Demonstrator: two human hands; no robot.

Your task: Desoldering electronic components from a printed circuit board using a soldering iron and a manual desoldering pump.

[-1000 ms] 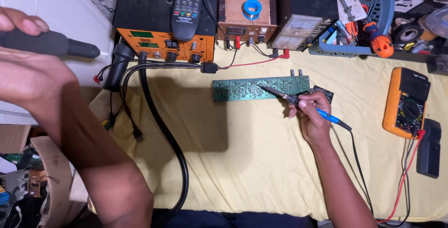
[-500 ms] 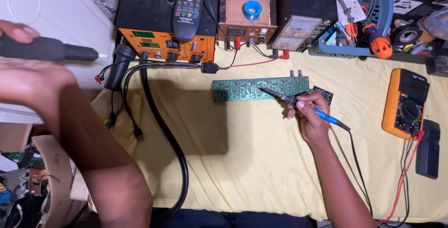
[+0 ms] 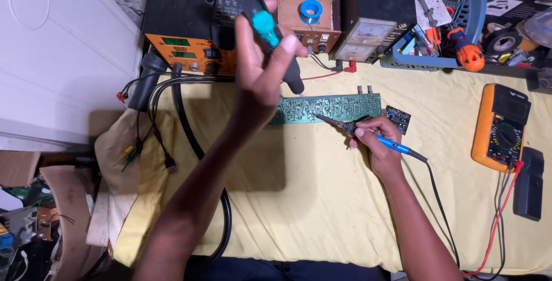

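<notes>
Head view, bench w/ yellow cloth (image 3: 322, 200). Left hand (image 3: 261, 79) raised above bench, fingers clenched round a dark pen-shaped tool w/ teal button (image 3: 265, 25); thumb lies along the tool beside the button; tool's lower tip shows below the palm, just above the left end of the long green circuit board (image 3: 328, 108); whether tip touches board cannot be told. Right hand (image 3: 376, 143) rests on cloth, fingers pinched round blue-handled soldering iron (image 3: 368, 131) like a pen; iron's metal tip points away from fingertips, up-left, onto the board's lower edge near mid-length; its black cord runs back from the wrist toward the near edge of the cloth. Board lies flat on cloth, between the two hands' fingertips; small dark module board (image 3: 398, 118) just beyond right fingers, beside the long board's right end. Beyond left fingers: orange-fronted station (image 3: 190, 51) w/ thick black hose (image 3: 184, 120) looping down past the left forearm; wooden box w/ blue solder reel (image 3: 310, 12); black meter box (image 3: 368, 33). Well apart, to the right of right-hand fingers: orange multimeter (image 3: 499, 128) w/ red & black leads, black flat unit (image 3: 528, 183) beside it; blue basket of tools (image 3: 454, 22) at far edge.
</notes>
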